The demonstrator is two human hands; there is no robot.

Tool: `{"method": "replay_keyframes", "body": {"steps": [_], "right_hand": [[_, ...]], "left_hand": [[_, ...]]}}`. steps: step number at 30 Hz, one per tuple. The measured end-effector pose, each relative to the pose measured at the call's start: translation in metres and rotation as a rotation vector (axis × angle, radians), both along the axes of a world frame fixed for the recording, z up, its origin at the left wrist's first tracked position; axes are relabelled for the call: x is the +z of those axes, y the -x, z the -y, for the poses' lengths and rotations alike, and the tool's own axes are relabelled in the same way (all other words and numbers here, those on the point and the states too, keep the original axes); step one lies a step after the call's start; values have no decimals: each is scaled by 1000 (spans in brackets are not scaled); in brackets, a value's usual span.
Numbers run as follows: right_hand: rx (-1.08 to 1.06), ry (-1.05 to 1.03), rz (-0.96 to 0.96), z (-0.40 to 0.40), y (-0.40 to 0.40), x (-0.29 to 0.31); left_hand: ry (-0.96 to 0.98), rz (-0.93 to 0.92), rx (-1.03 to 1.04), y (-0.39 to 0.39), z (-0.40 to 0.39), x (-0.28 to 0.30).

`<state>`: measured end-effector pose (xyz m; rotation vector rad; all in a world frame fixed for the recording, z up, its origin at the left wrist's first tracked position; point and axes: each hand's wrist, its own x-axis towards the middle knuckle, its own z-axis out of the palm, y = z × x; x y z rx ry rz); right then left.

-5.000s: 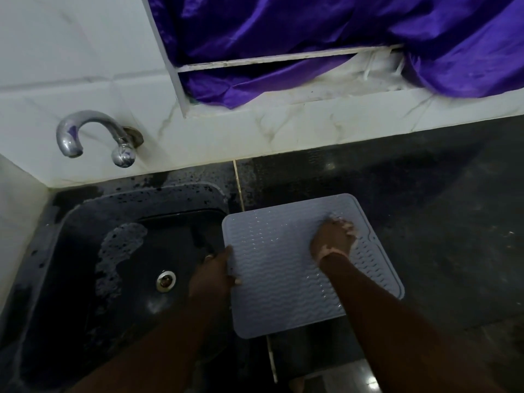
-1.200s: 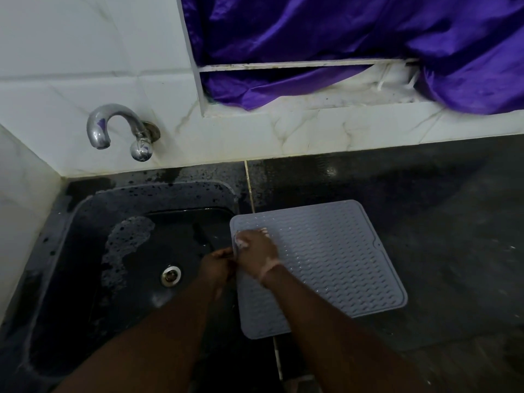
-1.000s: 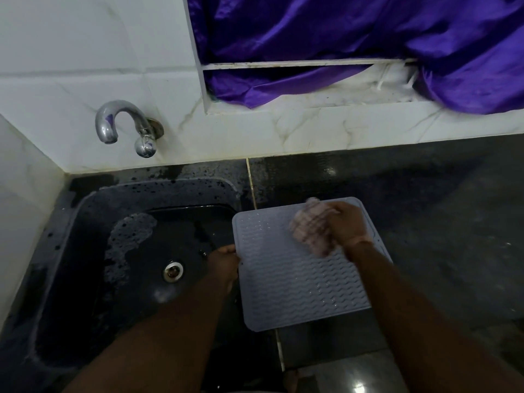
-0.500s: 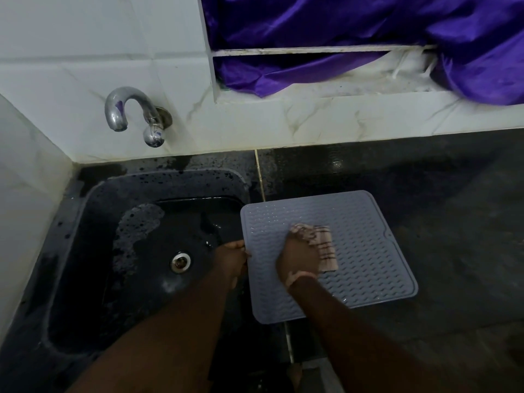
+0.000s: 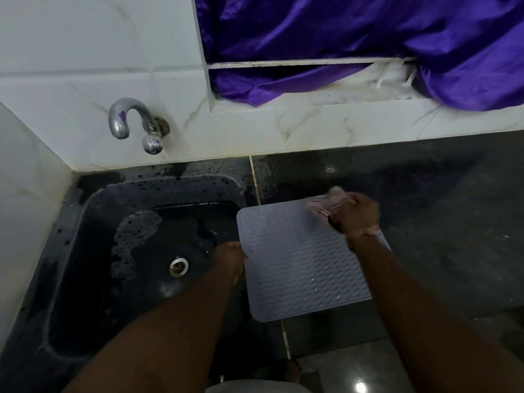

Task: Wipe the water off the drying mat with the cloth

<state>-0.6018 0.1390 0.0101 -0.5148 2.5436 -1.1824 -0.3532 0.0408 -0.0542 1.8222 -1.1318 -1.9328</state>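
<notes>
A grey ribbed drying mat lies on the dark counter, its left edge hanging over the sink. My left hand grips that left edge at mid-height. My right hand holds a pinkish checked cloth bunched at the mat's far right corner. The cloth is blurred with motion. Small water drops glint on the near part of the mat.
A dark sink with a metal drain and some foam sits to the left. A chrome tap sticks out of the white tiled wall. Purple fabric hangs over a ledge behind. Dark counter extends right.
My right hand has carried the cloth from the mat's middle up to its far right corner. Over the earlier frames it swept across the mat. My left hand stays on the left edge.
</notes>
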Motion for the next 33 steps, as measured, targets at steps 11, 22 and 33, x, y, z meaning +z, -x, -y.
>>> {"method": "replay_keyframes", "body": {"steps": [11, 22, 33], "right_hand": [[358, -598, -420, -13, -89, -68], [463, 54, 396, 17, -124, -20], [-124, -102, -26, -23, 86, -32]], "left_hand": [[310, -33, -163, -8, -13, -14], [71, -85, -99, -9, -2, 0], [758, 562, -920, 38, -4, 2]]}}
